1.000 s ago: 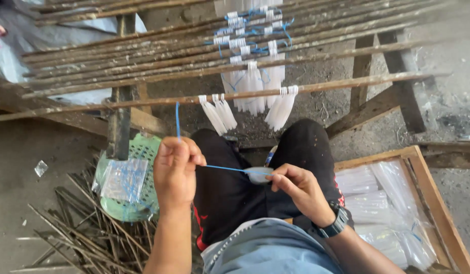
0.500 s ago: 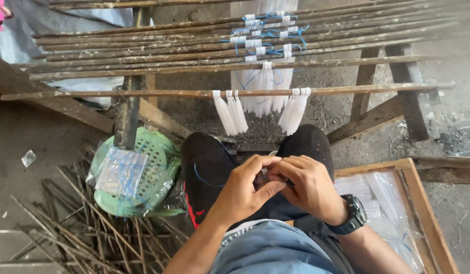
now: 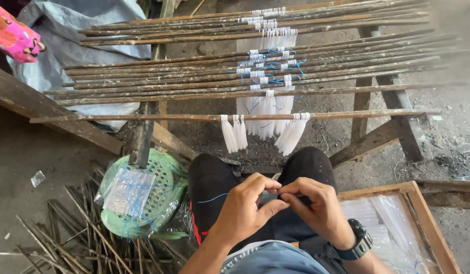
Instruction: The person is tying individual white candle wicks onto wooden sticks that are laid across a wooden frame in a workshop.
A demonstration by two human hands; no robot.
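Here, low in the head view, the left hand (image 3: 242, 213) and right hand (image 3: 316, 208) pinch a small clear packet (image 3: 269, 197) together over the lap, a blue thread (image 3: 212, 198) trailing left. A loose pinch could let the thread slip and the knot slacken; the packet could drop among the sticks (image 3: 67, 238) at lower left.

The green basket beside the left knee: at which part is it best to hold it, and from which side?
Probably the green basket is best gripped at its rim, with the hand coming from above on the knee side. It lies open side up, a clear bag covers its middle, and sticks crowd the far side.
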